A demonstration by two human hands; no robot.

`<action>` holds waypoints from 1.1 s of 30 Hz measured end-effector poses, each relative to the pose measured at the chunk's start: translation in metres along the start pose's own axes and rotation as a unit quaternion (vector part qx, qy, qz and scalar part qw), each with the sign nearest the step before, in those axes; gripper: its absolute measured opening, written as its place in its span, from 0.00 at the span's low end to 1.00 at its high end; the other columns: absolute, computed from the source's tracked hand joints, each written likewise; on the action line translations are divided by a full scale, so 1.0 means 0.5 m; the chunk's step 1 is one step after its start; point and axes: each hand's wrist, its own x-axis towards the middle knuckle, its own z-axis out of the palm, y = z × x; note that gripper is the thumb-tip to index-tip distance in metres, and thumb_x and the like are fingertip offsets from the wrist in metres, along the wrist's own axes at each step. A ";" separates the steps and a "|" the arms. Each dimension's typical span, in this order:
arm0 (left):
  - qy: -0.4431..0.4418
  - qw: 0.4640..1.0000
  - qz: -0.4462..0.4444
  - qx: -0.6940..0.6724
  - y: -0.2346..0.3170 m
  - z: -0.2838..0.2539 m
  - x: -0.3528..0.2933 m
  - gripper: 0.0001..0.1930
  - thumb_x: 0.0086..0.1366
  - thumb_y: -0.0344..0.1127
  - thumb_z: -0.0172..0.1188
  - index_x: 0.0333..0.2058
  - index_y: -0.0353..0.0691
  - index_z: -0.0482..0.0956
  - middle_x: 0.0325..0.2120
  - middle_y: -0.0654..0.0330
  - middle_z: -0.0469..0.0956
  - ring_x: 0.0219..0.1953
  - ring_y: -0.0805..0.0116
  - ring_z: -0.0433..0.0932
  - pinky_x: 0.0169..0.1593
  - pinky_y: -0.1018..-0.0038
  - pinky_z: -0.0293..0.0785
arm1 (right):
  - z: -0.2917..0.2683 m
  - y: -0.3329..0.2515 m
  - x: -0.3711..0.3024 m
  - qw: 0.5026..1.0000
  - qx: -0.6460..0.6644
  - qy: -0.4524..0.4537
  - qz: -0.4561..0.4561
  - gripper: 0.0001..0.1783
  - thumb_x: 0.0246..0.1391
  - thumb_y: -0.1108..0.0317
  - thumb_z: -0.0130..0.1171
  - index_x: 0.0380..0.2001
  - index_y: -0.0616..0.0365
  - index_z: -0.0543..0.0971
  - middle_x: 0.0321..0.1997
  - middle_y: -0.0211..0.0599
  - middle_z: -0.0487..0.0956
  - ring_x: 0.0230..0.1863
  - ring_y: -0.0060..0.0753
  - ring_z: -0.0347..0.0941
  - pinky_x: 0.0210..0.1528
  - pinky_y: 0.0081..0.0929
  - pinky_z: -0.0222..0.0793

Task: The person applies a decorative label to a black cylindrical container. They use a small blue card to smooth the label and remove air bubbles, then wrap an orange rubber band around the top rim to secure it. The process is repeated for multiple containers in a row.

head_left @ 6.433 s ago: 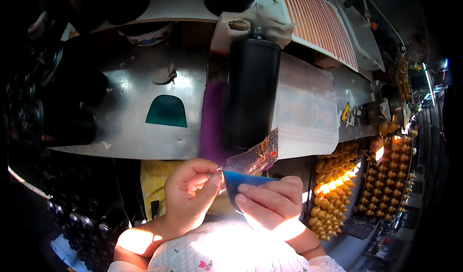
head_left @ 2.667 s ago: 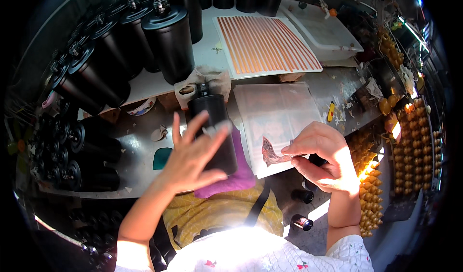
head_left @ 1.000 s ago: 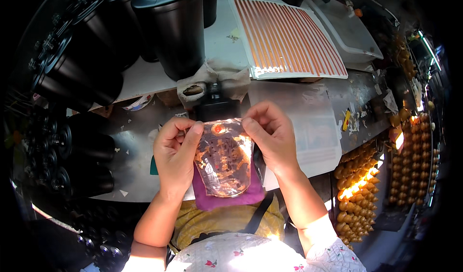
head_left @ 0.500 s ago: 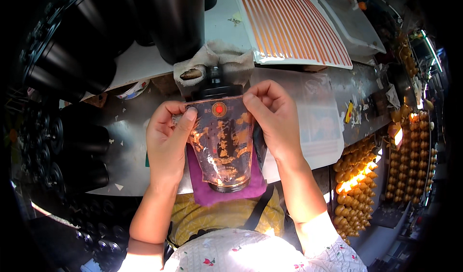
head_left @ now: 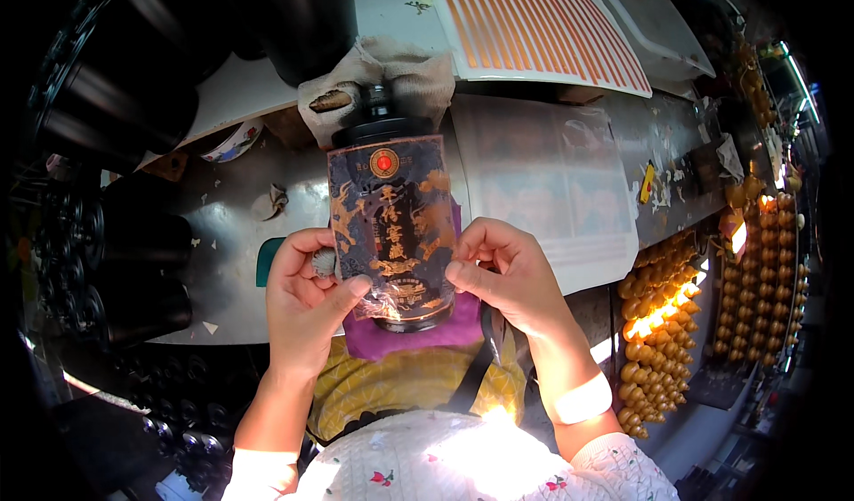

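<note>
A black bottle (head_left: 384, 129) lies with its neck pointing away from me. Over its front is a dark decal sheet (head_left: 391, 225) with gold print and a red round seal near the top. My left hand (head_left: 307, 301) pinches the sheet's lower left edge between thumb and fingers; a small grey thing (head_left: 324, 261) shows at those fingers. At the lower right edge, my right hand (head_left: 511, 279) pinches it too. Purple cloth (head_left: 378, 345) lies under the bottle's near end, and a whitish rag (head_left: 418, 79) is around its neck.
Striped orange-and-white sheets (head_left: 543, 30) lie at the back right. Nearer are translucent sheets (head_left: 543, 181) and a yellow cutter (head_left: 647, 183). Black vessels (head_left: 294, 21) crowd the back left. Strings of gold gourd-shaped pieces (head_left: 658, 341) hang at the right.
Both hands have moved from the decal's upper corners down to its lower edges. The decal now looks flatter and squarer over the bottle. The whole view has shifted slightly.
</note>
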 end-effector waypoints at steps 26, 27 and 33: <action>0.015 0.999 0.016 -0.030 0.030 0.025 0.057 0.25 0.58 0.29 0.70 0.51 0.32 0.69 0.45 0.58 0.78 0.43 0.75 0.78 0.49 0.78 0.75 | -0.002 -0.030 0.067 0.994 0.106 -0.004 -0.024 0.11 0.56 0.65 0.65 0.37 0.56 0.74 0.34 0.26 0.75 0.34 0.15 0.71 0.30 0.12 0.63; 0.013 0.999 0.031 -0.013 0.038 0.035 0.070 0.20 0.61 0.29 0.68 0.49 0.32 0.71 0.43 0.60 0.79 0.42 0.76 0.78 0.47 0.79 0.75 | 0.002 -0.037 0.085 0.993 0.109 0.009 -0.034 0.11 0.56 0.65 0.64 0.38 0.56 0.74 0.34 0.26 0.76 0.35 0.15 0.72 0.30 0.12 0.63; 0.020 0.995 0.091 0.044 0.052 0.045 0.115 0.11 0.65 0.28 0.65 0.44 0.36 0.74 0.38 0.63 0.77 0.37 0.80 0.75 0.42 0.83 0.73 | 0.013 -0.072 0.130 0.993 0.039 0.031 -0.106 0.11 0.56 0.69 0.66 0.36 0.58 0.74 0.33 0.24 0.75 0.34 0.13 0.70 0.34 0.14 0.66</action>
